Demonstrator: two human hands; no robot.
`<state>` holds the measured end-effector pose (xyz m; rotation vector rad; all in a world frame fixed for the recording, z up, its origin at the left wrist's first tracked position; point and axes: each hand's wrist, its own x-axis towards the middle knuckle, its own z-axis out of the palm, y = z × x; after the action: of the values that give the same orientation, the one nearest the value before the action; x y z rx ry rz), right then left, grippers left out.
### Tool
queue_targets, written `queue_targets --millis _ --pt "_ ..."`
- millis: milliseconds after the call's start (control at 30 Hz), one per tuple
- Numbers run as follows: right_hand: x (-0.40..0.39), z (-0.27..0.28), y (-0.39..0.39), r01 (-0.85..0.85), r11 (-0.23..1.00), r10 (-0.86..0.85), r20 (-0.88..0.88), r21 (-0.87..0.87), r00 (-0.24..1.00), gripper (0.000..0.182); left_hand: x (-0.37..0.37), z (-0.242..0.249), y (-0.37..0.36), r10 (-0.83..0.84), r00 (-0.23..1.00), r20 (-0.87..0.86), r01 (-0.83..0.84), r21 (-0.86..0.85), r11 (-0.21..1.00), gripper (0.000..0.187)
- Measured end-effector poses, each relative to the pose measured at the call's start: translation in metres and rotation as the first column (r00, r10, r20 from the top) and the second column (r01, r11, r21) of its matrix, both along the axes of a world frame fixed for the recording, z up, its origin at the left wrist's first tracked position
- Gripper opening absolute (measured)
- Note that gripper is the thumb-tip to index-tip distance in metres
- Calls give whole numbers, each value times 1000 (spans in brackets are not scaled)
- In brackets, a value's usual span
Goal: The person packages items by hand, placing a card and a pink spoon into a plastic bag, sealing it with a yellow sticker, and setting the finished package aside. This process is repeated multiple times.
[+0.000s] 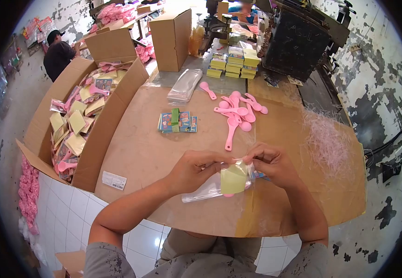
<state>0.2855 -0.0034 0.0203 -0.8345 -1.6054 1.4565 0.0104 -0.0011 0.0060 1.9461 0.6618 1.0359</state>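
Observation:
My left hand (195, 169) and my right hand (273, 166) pinch the top edge of a small clear plastic bag, close together near the table's front. Inside the bag shows a pale yellow card (233, 180), and a bit of pink peeks out below it. Under and left of it lie flat clear bags (201, 193). Beyond my hands is a loose pile of pink scoops (238, 111), one with its handle toward me. To the left sits a bundle of printed blue cards (165, 122) with a green band around it.
At left stands an open carton (100, 136) full of packed bags. A stack of clear bags (184, 86), yellow-edged card stacks (234, 60) and a dark machine (296, 39) are at the back. Shredded plastic strands (328, 141) lie right. A person (59, 55) is at far left.

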Motion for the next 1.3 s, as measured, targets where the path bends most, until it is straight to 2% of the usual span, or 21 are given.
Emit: queue_targets --millis 33,100,233,333,433,500,600,633,700,833,933,1033,1100,1133,1167,1200,1300 --pt "1 1 0 -1 1000 0 37 29 999 14 0 1 1 -18 999 -34 19 37 999 28" --pt "4 2 0 -6 996 -3 112 85 994 16 2 3 -2 -48 998 41 49 -24 999 27" --pt "6 12 -1 -8 998 0 130 58 992 14 0 -3 2 -131 975 178 153 -117 981 29" --pt "2 10 -4 12 993 -33 178 118 983 14 3 -6 2 -102 979 178 153 -301 941 29" --pt "2 0 -1 25 994 -42 159 105 986 18 4 4 -3 -79 996 48 91 -390 916 29" --pt "3 1 -1 39 999 -43 178 27 983 23 5 3 -2 -75 995 59 92 -410 907 29" --pt "-10 13 -10 74 997 -76 67 38 995 28 2 5 -1 -70 997 43 81 -441 894 30" --pt "-8 9 -8 38 999 -42 104 38 994 28 1 6 -1 -69 997 32 76 -450 890 31" --pt "-3 1 -4 -32 999 26 176 34 984 28 2 0 2 -48 990 132 102 -439 893 34" --pt "-5 9 -6 -2 1000 -1 166 19 986 26 11 3 -2 46 934 355 112 -414 903 30" --pt "-3 13 -5 15 996 -30 163 94 986 25 8 0 -2 -11 968 250 122 -432 894 22" --pt "-2 15 -6 63 987 -82 131 145 988 26 -3 8 6 -123 987 100 158 -547 822 20" --pt "6 18 -2 96 982 -121 152 164 981 28 -18 14 13 45 993 111 19 -512 859 21" --pt "13 21 0 97 966 -156 243 239 957 29 -24 16 17 128 984 120 -52 -497 866 22" --pt "22 26 3 91 945 -198 329 313 923 30 -26 17 24 375 864 336 -199 -458 867 25" --pt "30 28 5 82 919 -249 406 386 879 31 -28 22 31 554 641 530 -342 -449 825 29" --pt "46 26 10 130 911 -329 501 391 800 35 -33 43 37 497 389 776 -293 -408 865 33"
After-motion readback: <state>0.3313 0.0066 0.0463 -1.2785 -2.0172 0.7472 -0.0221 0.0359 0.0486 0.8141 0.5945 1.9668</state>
